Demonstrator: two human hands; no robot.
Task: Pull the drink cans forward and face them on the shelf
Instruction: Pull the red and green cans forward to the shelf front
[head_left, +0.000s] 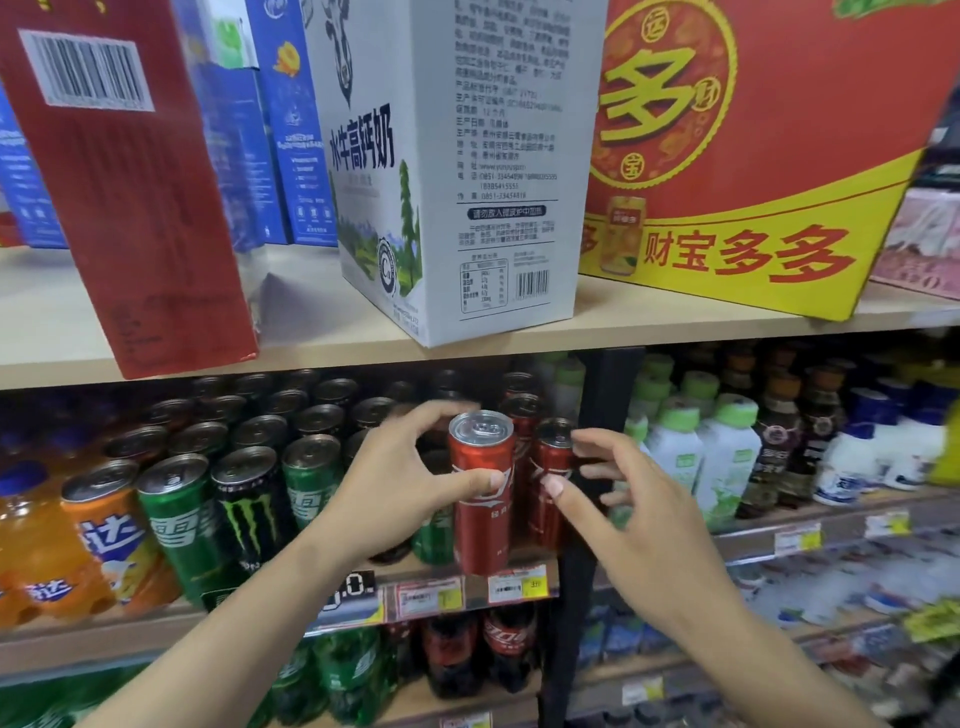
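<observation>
A tall red cola can (482, 519) stands upright at the front edge of the middle shelf (156, 618). My left hand (400, 488) wraps it, thumb across the front and fingers over the rim behind. A second red cola can (551, 467) stands just right of it and slightly further back. My right hand (623, 514) hovers next to that can with fingers spread, the thumb tip close to its side; no grip shows. More red cans stand in a row behind. Green cans (179, 519), a black energy can (249, 504) and orange bottles (98, 535) fill the shelf to the left.
A dark upright post (597, 395) bounds the can bay on the right; beyond it stand white and brown bottles (722, 457). The shelf above carries a white milk carton box (467, 171), a red box and a red-yellow case. Price tags (514, 582) line the shelf edge; cola bottles stand below.
</observation>
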